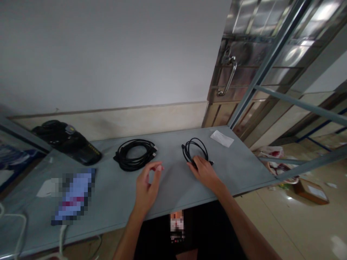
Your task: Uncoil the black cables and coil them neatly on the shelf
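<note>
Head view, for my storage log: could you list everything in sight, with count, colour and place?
Large cable coil: one, black, table centre
Small cable coil: one, black, at right hand
Bulky object: one, black, table's back left
Pixelated item: one, bluish, table's left
Flat pieces: two, white, table's back right and left
Cable: count unclear, white, lower left
Table: one, grey-blue, under the coils
Frame: one, grey, right
Wall: one, whitish, behind
Door handle: one, silvery, upper right
Box: one, brown, floor right
Pixelated screen: one, multicoloured, lap
Clothing: count unclear, black, bottom
Left hand: one, bare, before large coil
Right hand: one, bare, on small coil
</note>
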A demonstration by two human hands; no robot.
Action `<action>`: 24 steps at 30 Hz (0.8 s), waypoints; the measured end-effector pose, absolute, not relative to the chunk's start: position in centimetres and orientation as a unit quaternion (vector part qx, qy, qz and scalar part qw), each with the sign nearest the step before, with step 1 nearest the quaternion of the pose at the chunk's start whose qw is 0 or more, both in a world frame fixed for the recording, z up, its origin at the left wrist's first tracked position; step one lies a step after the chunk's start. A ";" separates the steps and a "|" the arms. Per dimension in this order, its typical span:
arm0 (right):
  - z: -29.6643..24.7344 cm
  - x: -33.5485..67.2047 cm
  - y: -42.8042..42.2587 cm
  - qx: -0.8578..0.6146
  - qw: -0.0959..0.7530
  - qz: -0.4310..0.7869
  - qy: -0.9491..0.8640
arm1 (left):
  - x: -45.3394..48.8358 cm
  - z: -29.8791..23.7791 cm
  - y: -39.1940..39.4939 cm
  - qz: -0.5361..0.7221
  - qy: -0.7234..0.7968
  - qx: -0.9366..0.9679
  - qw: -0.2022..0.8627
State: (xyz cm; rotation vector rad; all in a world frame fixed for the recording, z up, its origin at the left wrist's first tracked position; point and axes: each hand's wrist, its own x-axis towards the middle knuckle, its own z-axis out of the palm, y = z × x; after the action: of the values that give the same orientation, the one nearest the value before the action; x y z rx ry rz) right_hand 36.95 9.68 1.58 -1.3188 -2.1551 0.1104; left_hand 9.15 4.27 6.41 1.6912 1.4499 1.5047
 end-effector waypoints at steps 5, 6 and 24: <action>2.3 34.3 5.1 -0.512 0.414 0.154 -0.737 | 12.2 5.1 0.7 0.513 0.492 0.595 0.376; 2.5 33.4 3.9 -0.502 0.430 0.192 -0.725 | 12.5 5.0 0.4 0.508 0.484 0.596 0.392; 3.6 34.9 0.1 -0.428 0.523 0.347 -0.651 | 9.8 4.7 -1.6 0.623 0.506 0.433 0.411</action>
State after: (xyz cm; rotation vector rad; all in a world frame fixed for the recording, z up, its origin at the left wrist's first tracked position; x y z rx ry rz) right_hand 34.87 0.07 3.60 -1.0246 -1.5579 0.8316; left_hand 9.85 -1.59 4.69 1.0887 1.2730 1.5667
